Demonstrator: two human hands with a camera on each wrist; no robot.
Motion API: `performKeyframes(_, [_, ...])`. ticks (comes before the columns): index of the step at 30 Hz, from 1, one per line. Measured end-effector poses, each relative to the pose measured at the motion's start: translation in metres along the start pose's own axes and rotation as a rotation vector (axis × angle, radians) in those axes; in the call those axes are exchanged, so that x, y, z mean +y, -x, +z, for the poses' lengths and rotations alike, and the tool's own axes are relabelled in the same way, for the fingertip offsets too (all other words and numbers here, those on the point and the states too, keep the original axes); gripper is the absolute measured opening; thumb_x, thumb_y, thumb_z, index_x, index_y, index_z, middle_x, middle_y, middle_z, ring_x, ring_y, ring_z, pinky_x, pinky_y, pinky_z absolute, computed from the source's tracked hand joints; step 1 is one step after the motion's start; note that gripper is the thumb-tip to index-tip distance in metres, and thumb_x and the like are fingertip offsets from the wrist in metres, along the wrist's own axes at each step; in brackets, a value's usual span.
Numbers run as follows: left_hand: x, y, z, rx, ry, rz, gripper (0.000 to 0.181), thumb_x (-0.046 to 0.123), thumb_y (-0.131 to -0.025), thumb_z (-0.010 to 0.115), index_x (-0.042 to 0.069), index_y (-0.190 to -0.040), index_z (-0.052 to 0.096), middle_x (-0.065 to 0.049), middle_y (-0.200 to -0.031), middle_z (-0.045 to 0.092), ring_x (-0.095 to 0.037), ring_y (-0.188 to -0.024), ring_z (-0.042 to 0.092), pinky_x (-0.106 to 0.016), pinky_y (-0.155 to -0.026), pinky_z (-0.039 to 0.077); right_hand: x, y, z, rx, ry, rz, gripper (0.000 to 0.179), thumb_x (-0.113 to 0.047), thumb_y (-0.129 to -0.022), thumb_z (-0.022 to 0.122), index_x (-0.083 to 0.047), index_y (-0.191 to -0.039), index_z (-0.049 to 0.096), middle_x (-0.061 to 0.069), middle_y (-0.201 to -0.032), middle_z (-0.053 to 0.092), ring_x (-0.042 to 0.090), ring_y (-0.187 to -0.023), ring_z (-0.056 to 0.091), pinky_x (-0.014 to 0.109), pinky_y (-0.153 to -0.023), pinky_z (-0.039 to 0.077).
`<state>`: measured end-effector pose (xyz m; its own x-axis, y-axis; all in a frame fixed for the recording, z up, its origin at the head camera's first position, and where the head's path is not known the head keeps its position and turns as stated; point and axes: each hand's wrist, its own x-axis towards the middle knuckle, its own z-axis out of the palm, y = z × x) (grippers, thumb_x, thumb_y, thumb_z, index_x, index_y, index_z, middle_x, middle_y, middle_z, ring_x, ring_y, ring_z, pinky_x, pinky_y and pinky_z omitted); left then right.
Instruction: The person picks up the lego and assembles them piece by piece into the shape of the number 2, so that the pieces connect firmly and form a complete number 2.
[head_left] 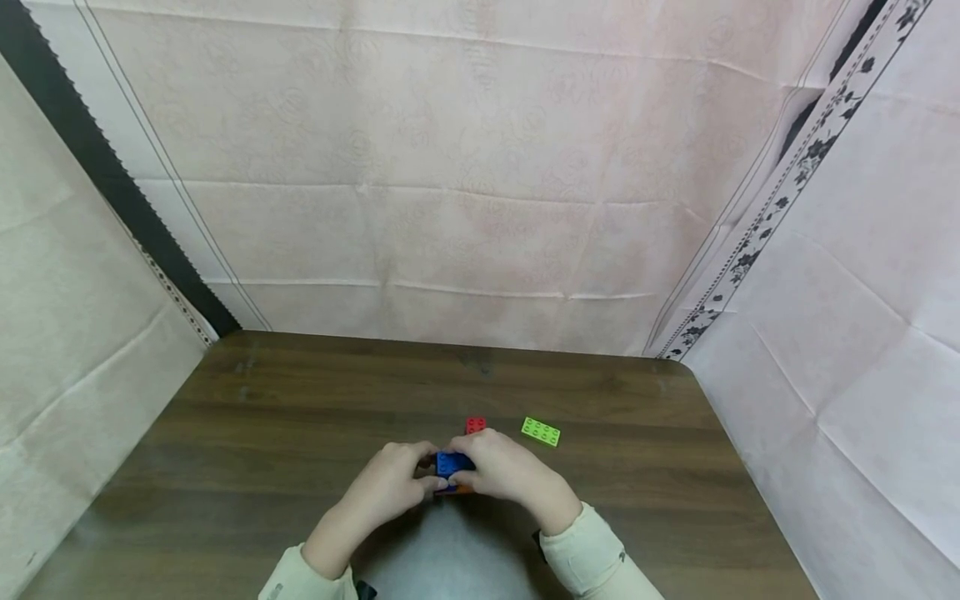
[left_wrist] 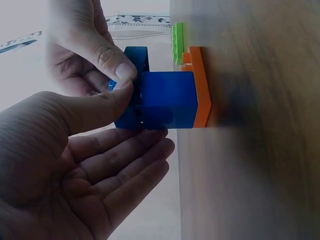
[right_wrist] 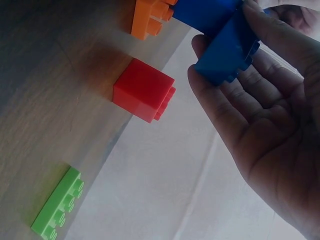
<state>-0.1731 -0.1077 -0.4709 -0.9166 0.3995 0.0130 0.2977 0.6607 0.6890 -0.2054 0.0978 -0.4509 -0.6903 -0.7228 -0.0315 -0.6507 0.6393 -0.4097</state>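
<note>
An orange brick [left_wrist: 202, 92] with studs lies flat on the table. On it stands a tall blue block [left_wrist: 170, 100], and a second, flatter blue brick [right_wrist: 225, 55] sits at the block's top, reaching out past its side. My left hand [head_left: 386, 485] pinches this upper blue brick, thumb on the near side, index finger on the far side, other fingers extended. From the opposite end my right hand [head_left: 512, 471] pinches the same brick between thumb and fingers. The two thumb tips meet in the left wrist view.
Just behind the hands a red block [right_wrist: 142, 90] stands on the brown wooden table [head_left: 300, 400]. Farther right lies a lime-green studded brick [head_left: 541, 431]. Pale patterned cloth [head_left: 465, 208] hangs behind the table and along both sides.
</note>
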Motion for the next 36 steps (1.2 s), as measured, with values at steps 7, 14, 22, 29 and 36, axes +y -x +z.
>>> performKeyframes(7, [0.0024,0.0012,-0.0014,0.021,-0.022,0.012,0.029,0.034,-0.094,0.073,0.009,-0.110,0.071,-0.008,-0.102,0.074,-0.020,-0.090,0.071,-0.040,-0.074,0.058,-0.0016,0.0006,-0.0011,-0.003,0.000,0.006,0.017,-0.027,-0.095,0.073,-0.015,-0.106,0.069,-0.014,-0.084,0.063,-0.001,-0.069,0.055,0.017,-0.064,0.048])
performKeyframes(14, [0.0006,0.0002,-0.0003,0.037,-0.031,0.031,0.028,0.034,-0.094,0.072,0.011,-0.110,0.072,-0.002,-0.101,0.074,-0.012,-0.086,0.069,-0.036,-0.072,0.057,-0.0020,0.0010,-0.0009,-0.006,-0.009,0.016,0.019,-0.029,-0.095,0.072,-0.015,-0.108,0.069,-0.014,-0.083,0.061,0.000,-0.069,0.055,0.017,-0.063,0.048])
performKeyframes(22, [-0.0015,-0.0014,-0.0001,0.034,-0.023,0.035,0.027,0.035,-0.094,0.073,0.012,-0.109,0.072,-0.001,-0.100,0.074,-0.009,-0.083,0.068,-0.033,-0.071,0.057,-0.0022,0.0007,-0.0021,-0.005,-0.009,0.013,0.018,-0.028,-0.095,0.072,-0.015,-0.108,0.069,-0.014,-0.083,0.062,-0.001,-0.070,0.056,0.017,-0.064,0.048])
performKeyframes(29, [-0.0019,-0.0013,-0.0003,0.033,-0.016,0.035,0.027,0.036,-0.094,0.073,0.013,-0.108,0.072,0.001,-0.097,0.074,-0.007,-0.081,0.067,-0.031,-0.068,0.056,-0.0028,-0.0001,-0.0019,0.000,-0.010,0.007,0.016,-0.027,-0.095,0.073,-0.016,-0.107,0.070,-0.014,-0.086,0.064,-0.003,-0.072,0.057,0.017,-0.066,0.048])
performKeyframes(36, [-0.0021,-0.0012,0.0006,0.037,-0.018,0.030,0.026,0.036,-0.094,0.073,0.014,-0.107,0.072,0.003,-0.095,0.073,-0.006,-0.079,0.066,-0.029,-0.067,0.055,-0.0024,0.0001,-0.0013,-0.006,-0.009,0.008,0.016,-0.024,-0.095,0.073,-0.017,-0.108,0.069,-0.014,-0.088,0.066,-0.004,-0.073,0.057,0.017,-0.067,0.049])
